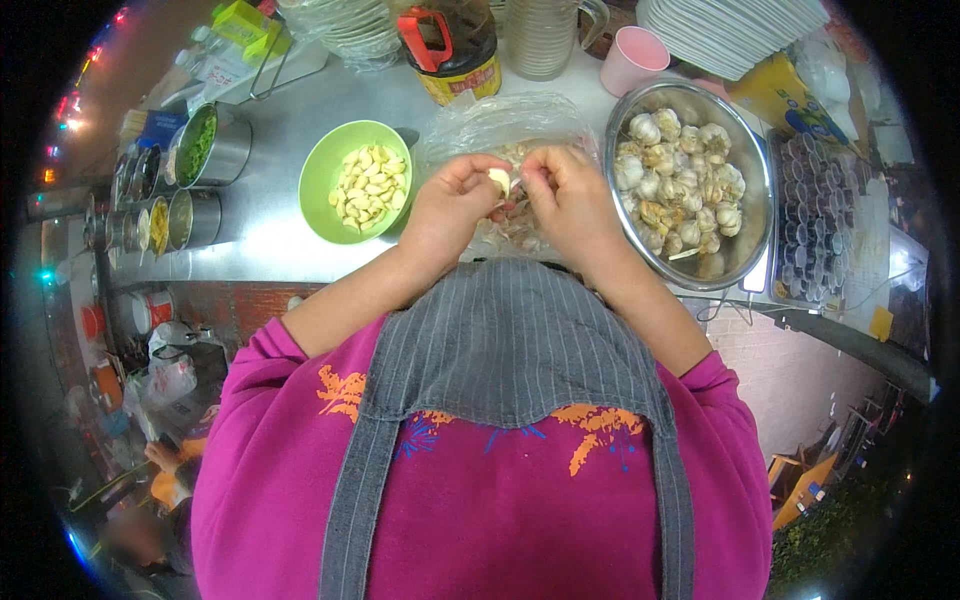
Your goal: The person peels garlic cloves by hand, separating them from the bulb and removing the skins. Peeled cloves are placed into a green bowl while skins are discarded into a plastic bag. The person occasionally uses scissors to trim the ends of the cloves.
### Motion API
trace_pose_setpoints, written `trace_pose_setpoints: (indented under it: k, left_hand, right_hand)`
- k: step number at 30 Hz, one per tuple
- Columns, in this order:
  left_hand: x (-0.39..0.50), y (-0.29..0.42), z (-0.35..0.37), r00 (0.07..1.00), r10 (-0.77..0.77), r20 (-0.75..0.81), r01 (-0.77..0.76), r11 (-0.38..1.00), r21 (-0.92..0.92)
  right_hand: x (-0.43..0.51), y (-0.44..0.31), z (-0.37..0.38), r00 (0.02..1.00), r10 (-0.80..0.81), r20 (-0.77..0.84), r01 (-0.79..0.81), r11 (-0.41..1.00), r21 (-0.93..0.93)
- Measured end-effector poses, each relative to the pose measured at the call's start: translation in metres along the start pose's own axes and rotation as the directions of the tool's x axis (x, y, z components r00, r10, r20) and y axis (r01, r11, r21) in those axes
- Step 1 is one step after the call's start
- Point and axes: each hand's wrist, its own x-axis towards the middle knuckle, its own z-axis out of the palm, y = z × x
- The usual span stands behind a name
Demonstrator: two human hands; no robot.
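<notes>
A pale garlic clove (500, 180) is pinched between the thumb and fingers of my left hand (457, 199). Close beside it, my right hand (566, 187) has its thumb and forefinger together; whether a bit of skin is between them is hard to see. Below both hands lies a clear plastic bag (480, 124) with loose garlic skins (517, 229) on it. To the left stands a light green bowl (315, 187) with many peeled cloves (371, 184). A steel basin (757, 247) on the right holds whole garlic bulbs (679, 180).
Steel pots (232, 146), one with chopped greens (199, 142), stand at the left. Along the back are a red-handled jar (457, 75), a glass jug (536, 37), a pink cup (634, 60) and stacked plates (735, 34). A tray of small cups (814, 217) sits far right. Another person (150, 525) is at lower left.
</notes>
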Motion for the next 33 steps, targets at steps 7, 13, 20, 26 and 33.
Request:
trace_pose_setpoints:
  k: [7, 13, 20, 26, 33]
  left_hand:
    - [0.002, 0.000, -0.006, 0.995, -0.095, -0.028, 0.080, 0.939, -0.336]
    - [0.005, -0.005, -0.003, 0.997, -0.071, -0.023, 0.063, 0.964, -0.259]
    - [0.004, -0.001, 0.002, 0.995, -0.079, -0.056, 0.064, 0.970, -0.233]
    - [0.004, 0.000, -0.007, 0.994, -0.095, 0.055, 0.109, 0.909, -0.403]
    - [0.002, -0.001, -0.001, 0.995, -0.057, 0.085, 0.088, 0.903, -0.421]
  right_hand:
    - [-0.003, 0.008, -0.002, 0.999, 0.007, 0.032, -0.007, 1.000, -0.024]
    - [-0.003, -0.011, -0.002, 0.994, -0.100, 0.036, 0.095, 0.990, 0.104]
    - [-0.003, -0.008, -0.002, 0.996, -0.051, 0.079, 0.045, 0.997, 0.068]
    - [-0.003, 0.011, -0.008, 0.999, -0.002, 0.054, 0.000, 0.999, 0.045]
    - [-0.005, 0.000, -0.002, 0.976, 0.214, 0.037, -0.215, 0.927, 0.306]
